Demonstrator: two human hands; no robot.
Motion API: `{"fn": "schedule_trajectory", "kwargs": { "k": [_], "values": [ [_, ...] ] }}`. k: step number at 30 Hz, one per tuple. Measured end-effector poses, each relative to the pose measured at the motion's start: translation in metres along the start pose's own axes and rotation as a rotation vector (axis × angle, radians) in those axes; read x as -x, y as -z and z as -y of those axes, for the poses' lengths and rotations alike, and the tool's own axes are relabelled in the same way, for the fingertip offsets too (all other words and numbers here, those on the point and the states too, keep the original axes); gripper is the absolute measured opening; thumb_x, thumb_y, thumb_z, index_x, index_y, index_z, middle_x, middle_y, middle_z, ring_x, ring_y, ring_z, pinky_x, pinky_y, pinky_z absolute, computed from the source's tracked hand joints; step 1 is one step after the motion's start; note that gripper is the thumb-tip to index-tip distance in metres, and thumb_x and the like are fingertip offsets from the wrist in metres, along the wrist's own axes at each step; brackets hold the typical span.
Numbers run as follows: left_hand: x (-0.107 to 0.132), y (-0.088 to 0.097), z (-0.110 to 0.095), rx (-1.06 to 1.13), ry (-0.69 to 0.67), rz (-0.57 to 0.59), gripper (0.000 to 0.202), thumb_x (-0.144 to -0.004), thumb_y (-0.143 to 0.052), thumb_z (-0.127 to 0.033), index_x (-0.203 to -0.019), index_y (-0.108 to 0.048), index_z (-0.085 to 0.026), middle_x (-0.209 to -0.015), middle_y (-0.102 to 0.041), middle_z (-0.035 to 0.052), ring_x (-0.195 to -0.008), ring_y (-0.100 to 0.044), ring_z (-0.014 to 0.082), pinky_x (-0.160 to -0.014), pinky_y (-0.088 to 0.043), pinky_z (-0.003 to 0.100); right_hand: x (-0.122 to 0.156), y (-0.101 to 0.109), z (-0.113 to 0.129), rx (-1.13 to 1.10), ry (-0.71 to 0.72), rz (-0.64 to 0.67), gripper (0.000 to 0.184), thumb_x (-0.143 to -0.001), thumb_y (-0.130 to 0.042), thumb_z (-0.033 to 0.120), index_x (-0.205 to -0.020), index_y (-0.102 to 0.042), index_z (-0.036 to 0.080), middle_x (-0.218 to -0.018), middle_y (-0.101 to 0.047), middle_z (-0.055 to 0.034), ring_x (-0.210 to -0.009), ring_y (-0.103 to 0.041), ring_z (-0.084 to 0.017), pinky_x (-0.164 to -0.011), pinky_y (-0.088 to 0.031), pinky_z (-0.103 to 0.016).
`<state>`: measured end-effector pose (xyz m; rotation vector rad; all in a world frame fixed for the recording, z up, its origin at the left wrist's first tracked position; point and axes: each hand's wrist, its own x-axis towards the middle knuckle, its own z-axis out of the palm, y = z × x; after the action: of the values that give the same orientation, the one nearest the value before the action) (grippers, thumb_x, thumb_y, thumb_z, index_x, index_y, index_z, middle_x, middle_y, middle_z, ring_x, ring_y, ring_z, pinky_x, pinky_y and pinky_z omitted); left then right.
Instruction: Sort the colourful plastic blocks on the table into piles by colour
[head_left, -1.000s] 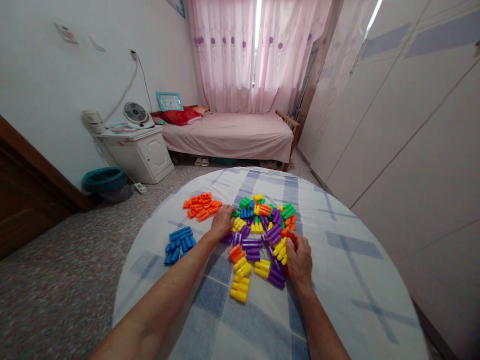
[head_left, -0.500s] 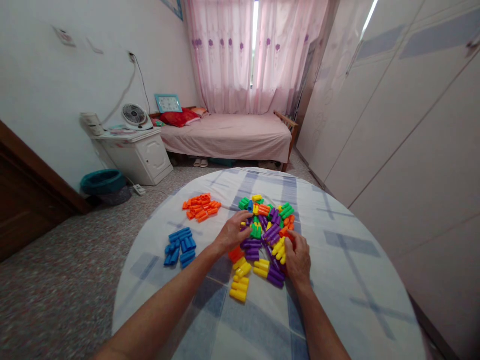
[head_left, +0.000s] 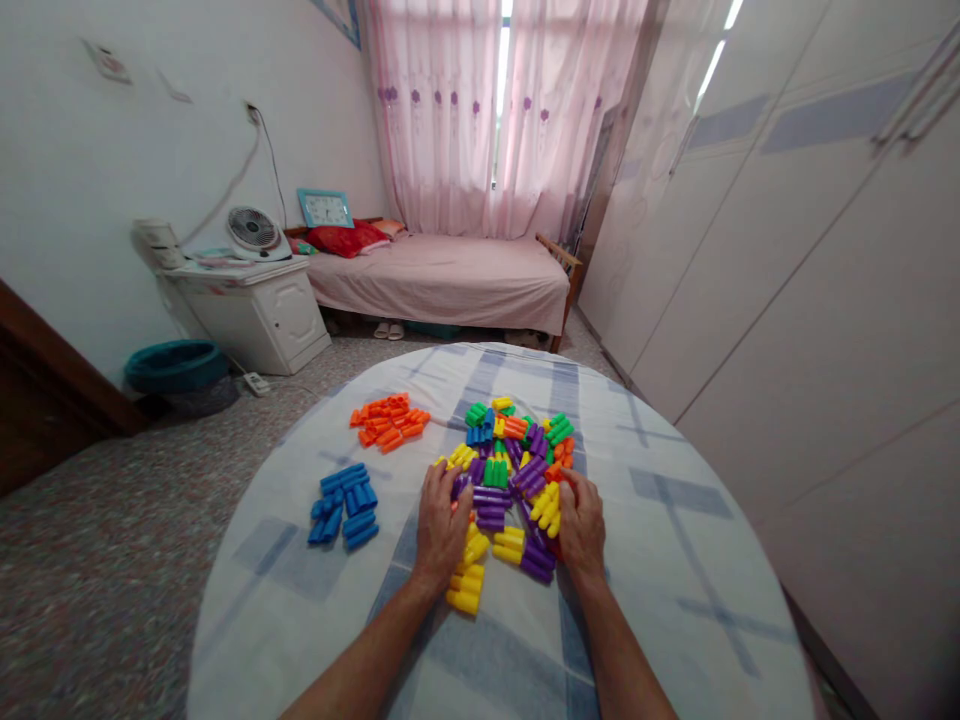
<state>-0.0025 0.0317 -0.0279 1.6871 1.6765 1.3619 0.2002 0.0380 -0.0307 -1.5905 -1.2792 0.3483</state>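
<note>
A mixed pile of plastic building blocks [head_left: 491,495] in purple, yellow, green, orange and blue lies on the round table. My left hand [head_left: 441,520] rests at the pile's left edge, thumb and fingers apart, beside purple and yellow blocks. On the right edge, my right hand [head_left: 583,520] curves around the pile, its fingers apart and touching yellow blocks [head_left: 546,508] and an orange one [head_left: 555,472]. Neither hand visibly grips a block. Left of the pile lie a group of orange blocks [head_left: 390,421] and a group of blue blocks [head_left: 344,505].
A white and blue checked cloth [head_left: 660,600] covers the table. Beyond it stand a bed [head_left: 442,270] and a white cabinet [head_left: 281,320] with a fan [head_left: 253,230]. A lined bin [head_left: 176,368] is on the floor, and a wardrobe [head_left: 750,300] runs along the right.
My left hand has moved from the pile's upper left down to its lower left edge, uncovering blue and yellow blocks. My right hand stays at the right edge. The view has shifted slightly.
</note>
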Motion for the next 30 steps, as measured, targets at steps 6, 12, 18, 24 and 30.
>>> {"fn": "schedule_trajectory", "kwargs": {
  "k": [6,12,18,24,30],
  "values": [
    [0.005,0.002,-0.001,0.247,0.044,0.053,0.043,-0.095,-0.025,-0.036,-0.109,-0.063,-0.023,-0.133,-0.049,0.0072,-0.129,-0.038,0.0203,-0.111,-0.027,0.045,0.011,-0.001,0.01,-0.158,0.007,0.074,0.041,-0.085,-0.039,0.043,-0.112,-0.056,0.017,-0.116,-0.056,-0.0092,-0.11,-0.049,-0.022,-0.1,-0.034,-0.038],
    [-0.004,0.007,0.003,0.298,0.08,0.041,0.042,-0.093,-0.029,-0.037,-0.103,-0.066,-0.02,-0.126,-0.055,0.0082,-0.125,-0.043,0.0207,-0.11,-0.028,0.045,0.019,-0.004,0.022,-0.286,-0.014,0.228,0.043,-0.087,-0.039,0.045,-0.12,-0.053,0.021,-0.126,-0.054,-0.0063,-0.116,-0.048,-0.02,-0.101,-0.034,-0.037],
    [-0.009,0.0,0.007,0.239,0.062,0.016,0.039,-0.092,-0.033,-0.036,-0.102,-0.066,-0.019,-0.125,-0.054,0.0091,-0.123,-0.044,0.0207,-0.11,-0.028,0.043,0.018,-0.005,0.013,-0.158,0.033,0.068,0.042,-0.084,-0.043,0.046,-0.11,-0.057,0.016,-0.114,-0.058,-0.0104,-0.109,-0.051,-0.022,-0.098,-0.037,-0.039],
    [-0.012,0.0,0.006,0.224,0.05,0.02,0.038,-0.092,-0.032,-0.035,-0.099,-0.066,-0.018,-0.121,-0.055,0.0094,-0.12,-0.046,0.0207,-0.108,-0.031,0.043,0.023,-0.005,0.013,-0.088,0.113,0.123,0.037,-0.085,-0.045,0.042,-0.112,-0.056,0.019,-0.113,-0.057,-0.0087,-0.107,-0.052,-0.022,-0.096,-0.039,-0.04],
    [-0.014,0.003,0.003,0.181,0.021,0.026,0.038,-0.092,-0.032,-0.033,-0.093,-0.067,-0.019,-0.116,-0.057,0.0087,-0.115,-0.048,0.0205,-0.105,-0.034,0.043,0.024,-0.005,0.012,-0.068,0.123,0.162,0.035,-0.085,-0.046,0.042,-0.11,-0.057,0.02,-0.111,-0.059,-0.0079,-0.105,-0.053,-0.022,-0.095,-0.04,-0.04]
  ]
}}
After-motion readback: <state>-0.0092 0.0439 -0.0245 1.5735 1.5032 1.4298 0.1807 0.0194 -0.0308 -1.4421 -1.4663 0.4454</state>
